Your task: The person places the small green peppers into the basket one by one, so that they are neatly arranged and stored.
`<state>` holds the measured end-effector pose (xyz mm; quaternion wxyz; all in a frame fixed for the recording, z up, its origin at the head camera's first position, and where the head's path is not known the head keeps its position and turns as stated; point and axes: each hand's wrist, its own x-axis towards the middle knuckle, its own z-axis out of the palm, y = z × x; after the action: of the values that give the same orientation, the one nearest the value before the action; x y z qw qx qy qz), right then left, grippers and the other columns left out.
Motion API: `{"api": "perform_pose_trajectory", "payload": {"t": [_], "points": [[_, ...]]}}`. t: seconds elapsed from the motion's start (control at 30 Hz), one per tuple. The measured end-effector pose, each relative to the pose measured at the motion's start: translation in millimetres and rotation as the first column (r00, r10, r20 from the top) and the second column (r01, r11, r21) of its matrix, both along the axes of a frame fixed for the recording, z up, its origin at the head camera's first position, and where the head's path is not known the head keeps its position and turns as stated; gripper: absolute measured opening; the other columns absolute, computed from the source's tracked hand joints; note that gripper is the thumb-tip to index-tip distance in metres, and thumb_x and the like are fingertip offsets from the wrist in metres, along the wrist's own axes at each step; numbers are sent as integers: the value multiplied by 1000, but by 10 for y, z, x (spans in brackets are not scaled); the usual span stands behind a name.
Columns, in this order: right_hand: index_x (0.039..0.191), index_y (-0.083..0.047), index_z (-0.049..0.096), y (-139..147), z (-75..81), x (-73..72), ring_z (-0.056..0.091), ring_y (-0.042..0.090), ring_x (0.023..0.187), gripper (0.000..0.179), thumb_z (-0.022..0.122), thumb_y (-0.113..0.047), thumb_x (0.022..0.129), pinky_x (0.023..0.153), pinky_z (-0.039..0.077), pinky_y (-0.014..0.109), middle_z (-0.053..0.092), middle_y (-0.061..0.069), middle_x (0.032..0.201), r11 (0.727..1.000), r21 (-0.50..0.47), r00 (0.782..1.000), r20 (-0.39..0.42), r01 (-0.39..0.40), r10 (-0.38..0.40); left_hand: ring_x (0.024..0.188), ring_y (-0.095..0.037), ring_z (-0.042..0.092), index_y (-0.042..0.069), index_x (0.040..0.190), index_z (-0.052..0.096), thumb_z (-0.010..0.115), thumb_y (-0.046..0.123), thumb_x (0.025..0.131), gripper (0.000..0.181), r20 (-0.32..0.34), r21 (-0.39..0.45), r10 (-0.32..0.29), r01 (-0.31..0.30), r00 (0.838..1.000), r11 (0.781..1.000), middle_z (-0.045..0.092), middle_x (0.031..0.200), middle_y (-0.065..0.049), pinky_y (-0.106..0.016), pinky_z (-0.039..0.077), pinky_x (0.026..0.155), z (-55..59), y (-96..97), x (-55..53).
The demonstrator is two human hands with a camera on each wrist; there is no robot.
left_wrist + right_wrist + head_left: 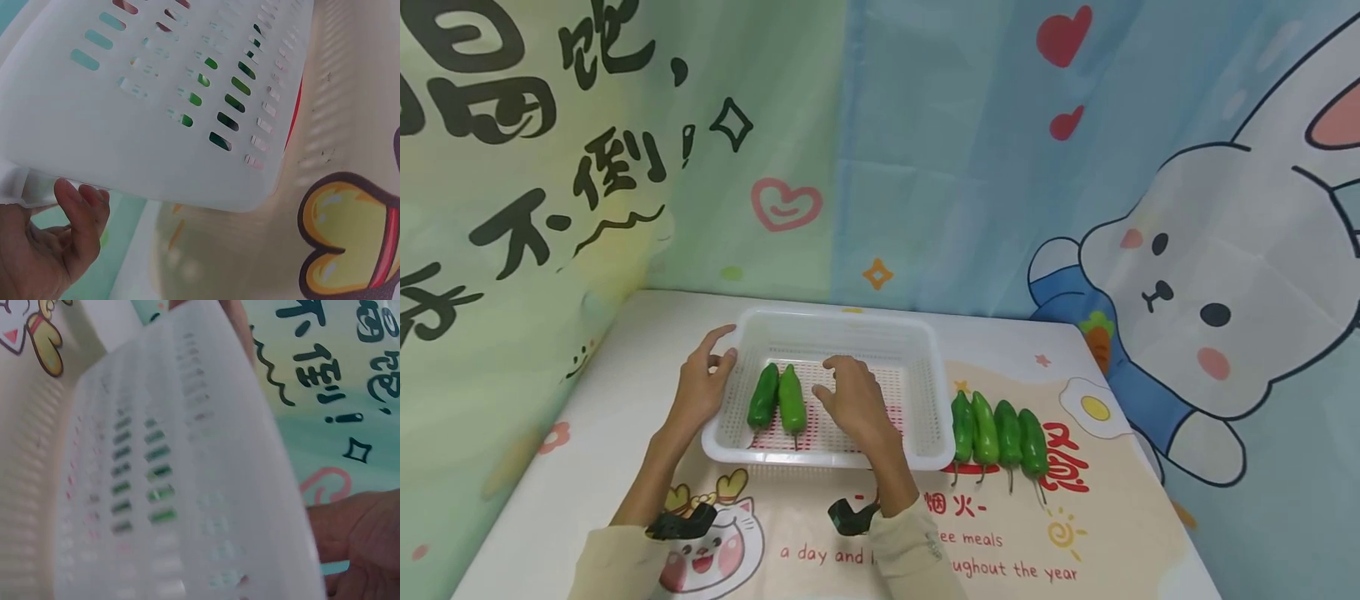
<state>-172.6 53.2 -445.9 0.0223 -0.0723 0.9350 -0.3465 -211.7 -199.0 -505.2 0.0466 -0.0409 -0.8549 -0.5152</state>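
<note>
A white plastic basket [831, 459] with slotted sides sits on the table. Two green chili peppers, a darker one [763, 397] and a lighter one [792, 400], lie side by side in its left half, stems toward the person. My left hand [702, 387] is at the basket's left rim, index finger and thumb spread apart; the left wrist view has its fingers [84, 215] right by the rim. Over the middle of the basket hovers my right hand [859, 404], thumb apart from loosely bent fingers and nothing between them. Through the slots, both wrist views show green from the peppers.
Several more green peppers [1009, 433] lie in a row on the printed tablecloth [820, 533], just right of the basket. Behind the table hangs a cloth backdrop [925, 167] with a cartoon rabbit. Each wrist wears a black strap.
</note>
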Motion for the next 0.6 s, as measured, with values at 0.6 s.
{"api": "perform_pose_trajectory", "payload": {"t": [0.6], "points": [[151,-8,64,543,140,38,70,39,126,49,76,-19,104,103,60,55,68,18,145,996,-8,993,-72,-93,92,93,-42,78,11,169,37,44,26,119,53,20,-30,-4,5,1000,1000,69,125,-41,-31,67,67,16,10,11]]}}
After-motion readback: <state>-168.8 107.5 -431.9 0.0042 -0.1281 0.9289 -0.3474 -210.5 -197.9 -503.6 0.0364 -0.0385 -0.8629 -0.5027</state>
